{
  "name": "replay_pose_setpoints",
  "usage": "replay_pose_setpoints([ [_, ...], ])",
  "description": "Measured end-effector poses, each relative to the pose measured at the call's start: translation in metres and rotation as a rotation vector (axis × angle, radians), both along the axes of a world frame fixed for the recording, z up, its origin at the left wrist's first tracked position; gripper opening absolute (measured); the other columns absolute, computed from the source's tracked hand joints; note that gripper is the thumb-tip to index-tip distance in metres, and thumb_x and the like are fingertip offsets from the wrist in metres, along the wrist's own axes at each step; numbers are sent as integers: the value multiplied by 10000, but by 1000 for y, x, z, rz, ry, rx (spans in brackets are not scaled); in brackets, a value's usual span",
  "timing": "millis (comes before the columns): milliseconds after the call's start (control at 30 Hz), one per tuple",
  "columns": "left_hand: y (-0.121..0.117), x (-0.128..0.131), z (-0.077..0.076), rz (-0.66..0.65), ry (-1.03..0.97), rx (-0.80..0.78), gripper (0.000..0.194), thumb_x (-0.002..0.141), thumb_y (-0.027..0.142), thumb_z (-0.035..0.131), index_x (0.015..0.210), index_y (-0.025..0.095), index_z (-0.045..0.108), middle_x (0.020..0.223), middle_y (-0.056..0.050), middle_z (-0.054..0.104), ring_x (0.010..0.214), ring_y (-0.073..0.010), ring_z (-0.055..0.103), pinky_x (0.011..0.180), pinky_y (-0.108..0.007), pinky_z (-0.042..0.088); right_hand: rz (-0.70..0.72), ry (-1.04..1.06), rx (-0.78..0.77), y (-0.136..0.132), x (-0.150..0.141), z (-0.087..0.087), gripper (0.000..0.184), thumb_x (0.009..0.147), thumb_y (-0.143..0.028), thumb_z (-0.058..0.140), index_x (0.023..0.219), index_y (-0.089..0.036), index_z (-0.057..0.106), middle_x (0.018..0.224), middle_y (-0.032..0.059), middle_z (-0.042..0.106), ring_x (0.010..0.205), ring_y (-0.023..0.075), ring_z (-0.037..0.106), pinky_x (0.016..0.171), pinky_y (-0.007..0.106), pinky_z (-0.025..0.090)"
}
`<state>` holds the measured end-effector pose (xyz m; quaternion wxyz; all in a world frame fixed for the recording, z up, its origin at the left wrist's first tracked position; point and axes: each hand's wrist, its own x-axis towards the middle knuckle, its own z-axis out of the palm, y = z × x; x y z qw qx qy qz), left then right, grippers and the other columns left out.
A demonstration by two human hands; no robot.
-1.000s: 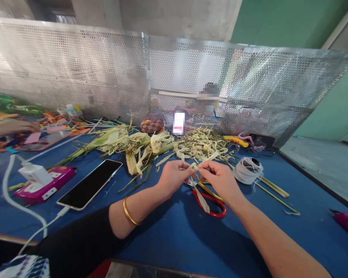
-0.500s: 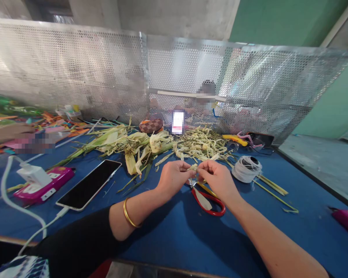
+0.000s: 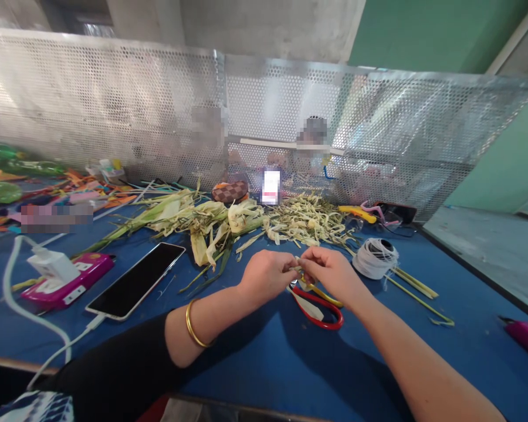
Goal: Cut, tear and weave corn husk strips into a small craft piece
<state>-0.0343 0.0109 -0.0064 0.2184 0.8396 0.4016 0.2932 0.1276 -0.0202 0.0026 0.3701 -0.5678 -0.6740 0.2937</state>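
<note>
Here, hands (image 3: 266, 276) (image 3: 332, 274) pinching a pale scrap (image 3: 297, 262), looped red scissor handles (image 3: 329, 326) below, curly fibrous shreds (image 3: 312, 218) beyond

The left grip (image 3: 267, 274) and right grip (image 3: 331, 274) face each other, fingertips close together; whether they touch cannot be told. Each is drawn into a pinch, thumb toward the curled forefinger, with the other fingers folded in and partly hidden. The backs of both hands turn up. Behind the left grip, the bare left forearm (image 3: 211, 319) slants down and outward to a dark sleeve (image 3: 132, 360) near the elbow. Behind the right grip, the right forearm (image 3: 409, 340) slopes down and outward the opposite way, bare throughout its visible length.
</note>
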Motion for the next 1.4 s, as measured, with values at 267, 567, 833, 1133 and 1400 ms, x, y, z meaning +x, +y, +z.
replay_pose_setpoints([
  [267, 1, 1, 2, -110, -32, -278, 104, 689, 232, 616, 693, 178, 705, 533, 25, 594, 530, -113, 531, 525, -201, 346, -149, -126, 135, 0, 0, 0, 185, 732, -323, 534, 602, -205, 593, 588, -9, 590, 569, 151, 524, 548, 271, 376],
  [567, 0, -2, 5, -438, -145, -643, 155, 700, 258, 577, 647, 136, 656, 540, 31, 543, 518, -93, 502, 534, -198, 416, -256, 439, 114, 5, -2, -2, 214, 811, -353, 469, 676, -191, 501, 596, -1, 638, 498, 129, 599, 500, 247, 445],
  [833, -3, -2, 4, -317, -118, -607, 323, 666, 448, 659, 612, 130, 668, 500, 20, 541, 458, -85, 458, 453, -199, 333, -136, 438, 235, 0, -12, -1, 210, 850, -383, 474, 744, -202, 475, 643, -1, 662, 570, 140, 633, 602, 286, 499],
  [1133, 7, 0, 4, -100, -366, -689, 295, 663, 396, 666, 525, 140, 617, 482, 8, 554, 412, -70, 452, 464, -200, 394, -190, -380, 508, 2, 11, 6, 193, 915, -358, 413, 932, -204, 529, 702, 36, 660, 667, 193, 618, 698, 329, 423],
  [1400, 3, 0, 6, -89, -298, -670, 261, 664, 338, 658, 501, 142, 602, 437, 26, 527, 388, -63, 433, 422, -187, 346, -43, -653, 319, 9, 16, -2, 272, 899, -303, 441, 735, -231, 646, 697, 5, 684, 648, 156, 606, 631, 261, 373],
])
